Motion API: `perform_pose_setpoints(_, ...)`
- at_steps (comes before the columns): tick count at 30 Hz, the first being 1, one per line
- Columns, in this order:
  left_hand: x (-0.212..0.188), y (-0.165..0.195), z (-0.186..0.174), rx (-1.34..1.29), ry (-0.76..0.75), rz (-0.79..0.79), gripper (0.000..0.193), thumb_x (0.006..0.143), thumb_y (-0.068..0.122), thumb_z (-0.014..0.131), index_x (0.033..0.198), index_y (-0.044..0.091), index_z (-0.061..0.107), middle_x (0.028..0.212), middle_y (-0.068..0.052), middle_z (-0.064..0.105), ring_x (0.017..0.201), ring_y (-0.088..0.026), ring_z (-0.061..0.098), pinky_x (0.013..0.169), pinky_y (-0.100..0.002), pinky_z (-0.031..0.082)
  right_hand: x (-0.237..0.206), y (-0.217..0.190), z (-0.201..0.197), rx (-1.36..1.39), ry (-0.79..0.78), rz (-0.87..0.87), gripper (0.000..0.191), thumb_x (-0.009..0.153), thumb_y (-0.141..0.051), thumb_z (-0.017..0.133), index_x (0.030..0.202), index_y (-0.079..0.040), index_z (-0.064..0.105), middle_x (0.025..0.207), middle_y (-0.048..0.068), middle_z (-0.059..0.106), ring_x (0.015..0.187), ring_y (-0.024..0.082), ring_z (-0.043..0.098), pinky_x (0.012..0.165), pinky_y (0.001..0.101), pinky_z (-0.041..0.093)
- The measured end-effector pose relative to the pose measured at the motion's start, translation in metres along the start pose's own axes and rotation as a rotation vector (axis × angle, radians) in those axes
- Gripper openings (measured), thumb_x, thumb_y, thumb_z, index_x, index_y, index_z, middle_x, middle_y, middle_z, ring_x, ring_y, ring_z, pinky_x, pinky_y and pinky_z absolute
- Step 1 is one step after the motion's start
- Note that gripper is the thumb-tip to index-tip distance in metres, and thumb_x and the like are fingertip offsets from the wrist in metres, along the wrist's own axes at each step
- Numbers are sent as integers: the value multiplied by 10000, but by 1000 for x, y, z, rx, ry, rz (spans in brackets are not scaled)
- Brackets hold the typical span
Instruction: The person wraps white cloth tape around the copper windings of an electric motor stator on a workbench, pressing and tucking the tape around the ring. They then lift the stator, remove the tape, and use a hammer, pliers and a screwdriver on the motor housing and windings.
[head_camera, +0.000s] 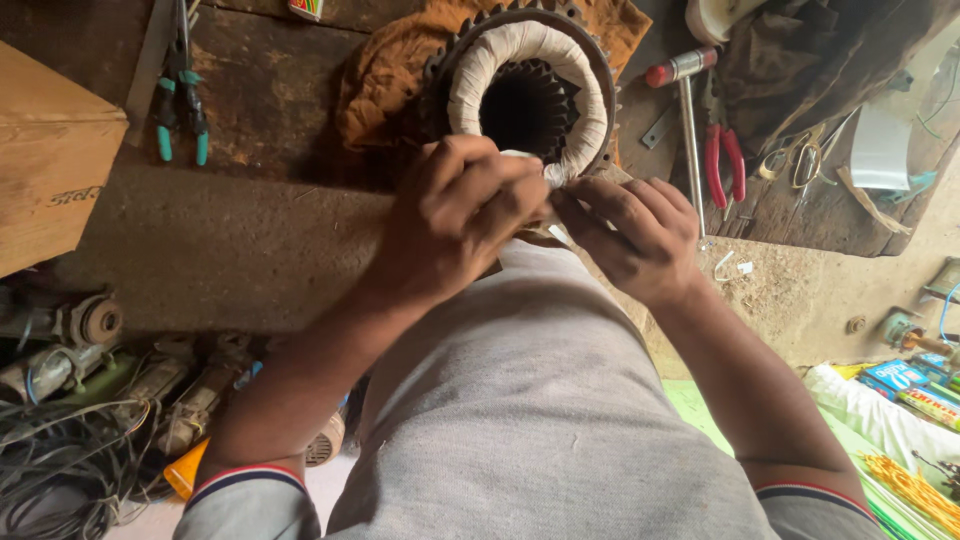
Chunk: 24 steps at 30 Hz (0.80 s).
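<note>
Both forearms are extended forward over the lap, and the two hands are brought together at the near rim of the motor stator (525, 90). The left hand (455, 215) is arched with the knuckles up, its fingers closed together on a strip of white tape (553, 174) at the winding. The right hand (632, 235) is set just beside it, thumb and forefinger pinched on the same strip.

The contact point is largely covered by the left fingers, so the run of the tape under them cannot be made out. The far rim of the stator is cut off by the frame edge.

The stator is laid on an orange cloth (385, 70) on the counter (250, 230), directly beyond the grip. Its bore is seen as dark and hollow; the winding around it is wrapped in white tape. Red-handled pliers (722, 160) and a hammer (688, 130) lie right of the grip, teal-handled pliers (180, 110) well to the left.
</note>
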<state>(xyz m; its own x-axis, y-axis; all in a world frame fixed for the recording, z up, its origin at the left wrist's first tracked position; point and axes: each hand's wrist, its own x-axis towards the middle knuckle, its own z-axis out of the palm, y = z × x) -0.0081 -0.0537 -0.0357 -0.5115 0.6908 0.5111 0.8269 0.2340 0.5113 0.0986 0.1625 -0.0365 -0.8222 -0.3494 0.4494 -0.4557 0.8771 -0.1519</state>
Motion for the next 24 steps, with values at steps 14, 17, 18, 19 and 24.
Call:
perform_pose_setpoints(14, -2, 11, 10, 101, 71, -107, 263, 967, 309, 836, 1192, 193, 765, 962, 0, 536, 967, -217, 500, 830, -377, 471, 118, 13, -41, 253, -456, 353, 302, 1022, -266, 663, 1248, -71, 708, 988, 129, 728, 768, 285, 717, 620, 408, 560)
perform_pose_setpoints(17, -3, 11, 11, 143, 60, -100, 234, 959, 306, 834, 1141, 184, 754, 988, -4, 558, 969, -215, 520, 810, -369, 485, 129, 29, -21, 233, -818, 324, 264, 1024, -358, 627, 1175, -176, 744, 816, 95, 727, 667, 303, 705, 587, 446, 537)
perform_pose_setpoints(18, -4, 11, 11, 141, 58, -103, 223, 959, 309, 834, 1120, 180, 750, 984, -10, 557, 968, -219, 521, 809, -370, 492, 128, 35, -16, 244, -853, 296, 232, 1002, -350, 631, 1104, -194, 768, 794, 86, 728, 673, 298, 706, 601, 453, 538)
perform_pose_setpoints(19, -5, 11, 12, 133, 58, -107, 213, 959, 311, 835, 1099, 176, 746, 981, -16, 557, 967, -223, 521, 808, -372, 498, 127, 39, -11, 251, -893, 270, 213, 981, -343, 634, 1034, -211, 792, 771, 77, 730, 679, 293, 707, 616, 461, 540)
perform_pose_setpoints(24, -7, 9, 15, 59, 76, -117, 205, 965, 268, 832, 1126, 167, 755, 956, 7, 553, 942, -208, 508, 795, -343, 485, 119, 41, -9, 335, -425, 194, 99, 963, -175, 693, 1005, -128, 770, 919, 72, 730, 839, 290, 707, 726, 421, 559)
